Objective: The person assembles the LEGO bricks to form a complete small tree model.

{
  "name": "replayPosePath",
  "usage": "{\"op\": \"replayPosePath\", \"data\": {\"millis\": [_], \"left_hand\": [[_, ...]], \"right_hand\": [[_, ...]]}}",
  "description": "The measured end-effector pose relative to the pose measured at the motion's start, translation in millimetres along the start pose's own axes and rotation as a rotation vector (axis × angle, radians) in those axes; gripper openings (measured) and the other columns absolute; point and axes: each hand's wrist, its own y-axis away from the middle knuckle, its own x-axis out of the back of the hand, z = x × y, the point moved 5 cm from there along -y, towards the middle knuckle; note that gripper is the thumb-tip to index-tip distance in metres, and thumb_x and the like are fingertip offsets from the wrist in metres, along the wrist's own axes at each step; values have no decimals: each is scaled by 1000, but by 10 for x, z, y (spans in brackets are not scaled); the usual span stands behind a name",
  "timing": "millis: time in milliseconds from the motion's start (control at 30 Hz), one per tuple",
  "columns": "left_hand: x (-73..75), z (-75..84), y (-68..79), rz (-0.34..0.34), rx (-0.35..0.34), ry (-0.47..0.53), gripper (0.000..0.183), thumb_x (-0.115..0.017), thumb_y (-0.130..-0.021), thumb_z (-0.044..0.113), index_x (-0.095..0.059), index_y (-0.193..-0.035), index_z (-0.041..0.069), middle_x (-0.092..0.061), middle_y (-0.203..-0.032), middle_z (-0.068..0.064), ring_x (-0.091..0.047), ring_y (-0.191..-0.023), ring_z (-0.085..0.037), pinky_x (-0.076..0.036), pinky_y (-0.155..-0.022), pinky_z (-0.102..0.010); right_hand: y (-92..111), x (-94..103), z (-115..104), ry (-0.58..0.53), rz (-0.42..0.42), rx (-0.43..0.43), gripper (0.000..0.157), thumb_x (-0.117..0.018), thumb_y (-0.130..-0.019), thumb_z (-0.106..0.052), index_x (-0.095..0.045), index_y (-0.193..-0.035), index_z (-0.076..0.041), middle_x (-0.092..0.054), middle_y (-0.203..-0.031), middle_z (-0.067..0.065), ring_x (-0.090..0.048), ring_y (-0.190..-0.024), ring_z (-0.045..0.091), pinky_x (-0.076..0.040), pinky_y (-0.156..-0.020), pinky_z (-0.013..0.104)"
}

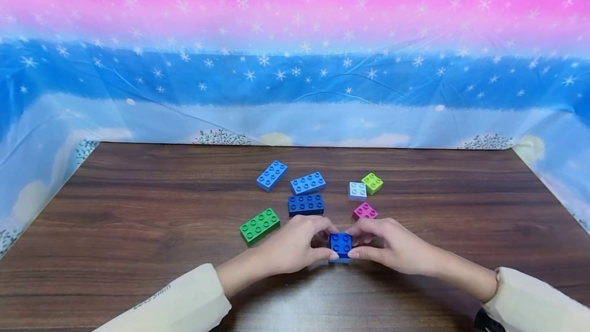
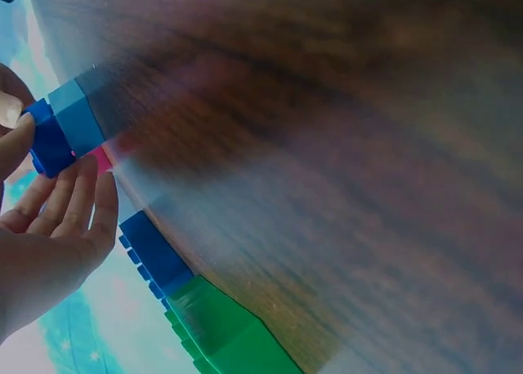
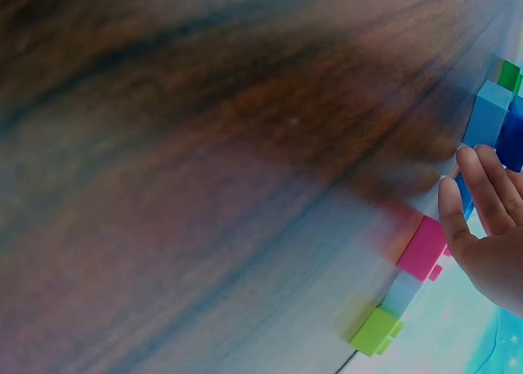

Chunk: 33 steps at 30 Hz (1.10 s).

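Observation:
In the head view, a dark blue 2x2 toy brick (image 1: 340, 243) sits on top of a lighter blue brick (image 1: 340, 260) near the front of the table. My left hand (image 1: 295, 245) pinches this pair from the left, thumb at the near side and fingers behind. From the right, my right hand (image 1: 401, 249) holds the same pair between thumb and fingers. The left wrist view shows the lighter blue brick (image 2: 78, 117) against the dark blue brick (image 2: 51, 141). Just behind the right fingers lies a pink brick (image 1: 365, 211).
Beyond the hands on the wooden table (image 1: 152, 209) lie a green brick (image 1: 259, 226), a long dark blue brick (image 1: 306, 204), two mid-blue bricks (image 1: 272, 175), a pale blue brick (image 1: 357, 191) and a lime brick (image 1: 372, 183). A snowflake-patterned cloth (image 1: 295, 81) hangs behind.

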Motion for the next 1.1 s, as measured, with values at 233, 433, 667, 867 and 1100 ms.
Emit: {"op": "replayPosePath", "data": {"millis": [233,433,667,867,1100], "left_hand": [[4,-15,-3,9,8,16,29,-70,-81,20,-63,-105,6,-64,-99,-2,-60,-88,-9,-48,-76,-22],[11,-10,-13,9,20,6,28,-71,-81,21,-63,-103,7,-64,-97,0,-59,-87,-8,-47,-75,-21],[18,12,-17,10,37,2,26,-71,-80,21,-64,-101,8,-64,-92,2,-59,-84,-8,-47,-73,-20],[13,-1,-12,16,49,16,26,-72,-80,21,-64,-101,9,-65,-91,2,-60,-85,-8,-47,-73,-20],[7,-13,-11,23,45,31,25,-72,-79,21,-64,-100,8,-65,-90,2,-60,-83,-8,-48,-72,-20]], "right_hand": [[4,-3,42,-17,2,-19,19,-63,-87,-16,-59,-103,-7,-65,-96,4,-62,-82,10,-52,-70,28],[6,-4,47,-3,1,-22,20,-62,-87,-16,-58,-105,-8,-64,-96,2,-62,-82,10,-52,-70,28],[19,-6,33,16,2,-20,22,-62,-87,-15,-58,-108,-8,-64,-98,2,-61,-82,9,-52,-70,28],[26,-10,40,31,10,-38,23,-63,-87,-17,-59,-108,-9,-64,-98,1,-60,-80,8,-51,-68,27],[31,-10,54,30,12,-33,22,-64,-86,-17,-59,-107,-10,-64,-94,-1,-60,-77,8,-51,-64,26]]}}
